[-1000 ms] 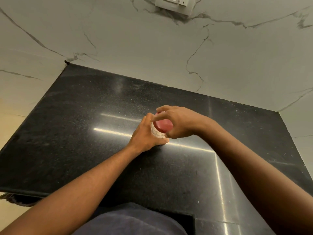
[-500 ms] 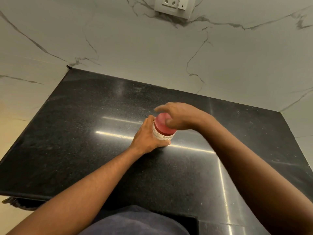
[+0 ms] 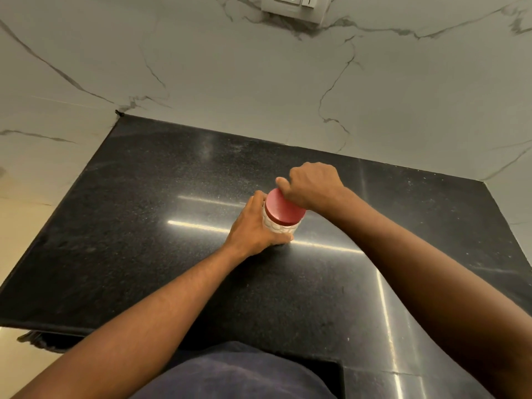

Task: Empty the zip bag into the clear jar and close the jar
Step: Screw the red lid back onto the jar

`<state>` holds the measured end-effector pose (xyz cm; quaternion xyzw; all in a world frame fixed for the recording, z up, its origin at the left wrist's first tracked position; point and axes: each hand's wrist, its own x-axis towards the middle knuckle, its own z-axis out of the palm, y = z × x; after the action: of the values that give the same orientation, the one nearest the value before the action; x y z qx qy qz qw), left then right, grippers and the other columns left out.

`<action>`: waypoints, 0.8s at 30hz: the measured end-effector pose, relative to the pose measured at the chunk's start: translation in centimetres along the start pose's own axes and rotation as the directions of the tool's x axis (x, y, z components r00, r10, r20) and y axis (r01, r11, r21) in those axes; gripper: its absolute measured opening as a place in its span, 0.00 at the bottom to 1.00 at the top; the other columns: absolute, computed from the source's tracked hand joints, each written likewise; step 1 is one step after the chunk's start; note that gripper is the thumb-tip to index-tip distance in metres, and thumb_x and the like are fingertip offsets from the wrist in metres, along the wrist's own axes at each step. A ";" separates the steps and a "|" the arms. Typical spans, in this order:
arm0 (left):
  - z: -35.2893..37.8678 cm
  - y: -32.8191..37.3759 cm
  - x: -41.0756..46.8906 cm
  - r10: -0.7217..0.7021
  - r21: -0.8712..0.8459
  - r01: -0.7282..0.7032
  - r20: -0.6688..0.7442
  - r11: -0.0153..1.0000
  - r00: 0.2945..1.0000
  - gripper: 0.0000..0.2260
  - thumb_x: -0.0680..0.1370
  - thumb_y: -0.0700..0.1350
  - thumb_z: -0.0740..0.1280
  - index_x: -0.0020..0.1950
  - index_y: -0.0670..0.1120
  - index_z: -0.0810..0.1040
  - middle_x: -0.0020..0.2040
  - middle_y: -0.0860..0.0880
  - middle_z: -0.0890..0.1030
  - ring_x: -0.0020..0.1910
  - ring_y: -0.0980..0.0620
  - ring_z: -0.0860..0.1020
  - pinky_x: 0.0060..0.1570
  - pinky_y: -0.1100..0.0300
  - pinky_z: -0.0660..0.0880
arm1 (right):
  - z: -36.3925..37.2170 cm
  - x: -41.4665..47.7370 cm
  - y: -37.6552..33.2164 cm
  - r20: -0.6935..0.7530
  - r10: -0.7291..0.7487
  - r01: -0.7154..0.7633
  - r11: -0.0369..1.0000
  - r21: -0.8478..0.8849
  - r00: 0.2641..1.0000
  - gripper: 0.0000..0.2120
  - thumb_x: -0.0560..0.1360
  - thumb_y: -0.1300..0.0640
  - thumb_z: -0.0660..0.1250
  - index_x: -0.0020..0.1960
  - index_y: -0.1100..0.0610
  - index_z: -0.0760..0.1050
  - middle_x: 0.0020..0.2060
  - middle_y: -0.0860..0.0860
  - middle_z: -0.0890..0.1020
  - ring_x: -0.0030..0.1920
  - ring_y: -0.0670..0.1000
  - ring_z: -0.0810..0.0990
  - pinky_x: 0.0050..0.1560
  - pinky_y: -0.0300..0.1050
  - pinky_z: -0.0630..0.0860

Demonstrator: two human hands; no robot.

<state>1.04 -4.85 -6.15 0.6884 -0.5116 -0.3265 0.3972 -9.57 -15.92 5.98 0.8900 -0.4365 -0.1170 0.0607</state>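
We see the clear, textured plastic jar (image 3: 278,226) standing upright near the middle of the polished black stone desk (image 3: 144,226), capped by a round red lid (image 3: 283,209). The left hand (image 3: 254,226) wraps the jar's side, its grip clamped around the body with the fingers curling to the far side and the thumb low at the front. The right hand (image 3: 312,185) sits over the far edge of the lid, fingers curled down tight on its rim, thumb (image 3: 281,182) pressed at the top. A white wall socket (image 3: 296,7) sits on the veined marble wall (image 3: 230,76) behind.
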 end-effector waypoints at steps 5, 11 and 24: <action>0.1 0.1 0.0 0.019 0.007 -0.019 -0.016 1.000 1.000 0.44 0.57 0.63 0.84 0.66 0.61 0.64 0.63 0.56 0.76 0.61 0.54 0.78 0.52 0.58 0.79 | -2.0 -1.9 0.4 0.272 -0.446 0.371 0.884 0.283 0.853 0.33 0.75 0.48 0.73 0.78 0.41 0.67 0.74 0.52 0.72 0.68 0.56 0.76 0.58 0.49 0.74; 0.2 0.1 0.0 0.016 0.027 -0.015 -0.027 1.000 1.000 0.40 0.58 0.63 0.83 0.62 0.60 0.65 0.59 0.58 0.75 0.56 0.55 0.78 0.49 0.56 0.81 | 0.0 -2.4 -0.1 -0.069 -0.313 0.319 0.942 0.103 0.947 0.26 0.72 0.33 0.70 0.62 0.49 0.82 0.48 0.49 0.84 0.42 0.50 0.79 0.38 0.44 0.75; 0.3 -0.1 -0.1 0.030 0.009 -0.030 -0.025 1.000 0.999 0.44 0.60 0.64 0.83 0.68 0.59 0.63 0.64 0.56 0.74 0.61 0.52 0.78 0.55 0.54 0.80 | -0.3 -2.7 1.1 0.219 -0.382 0.319 0.907 0.274 0.898 0.41 0.72 0.41 0.73 0.81 0.42 0.59 0.73 0.52 0.72 0.65 0.56 0.77 0.53 0.46 0.74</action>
<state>0.81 -4.76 -6.33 0.6863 -0.5183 -0.3098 0.4055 -11.88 -14.48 6.88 0.9311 -0.2827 -0.1937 -0.1248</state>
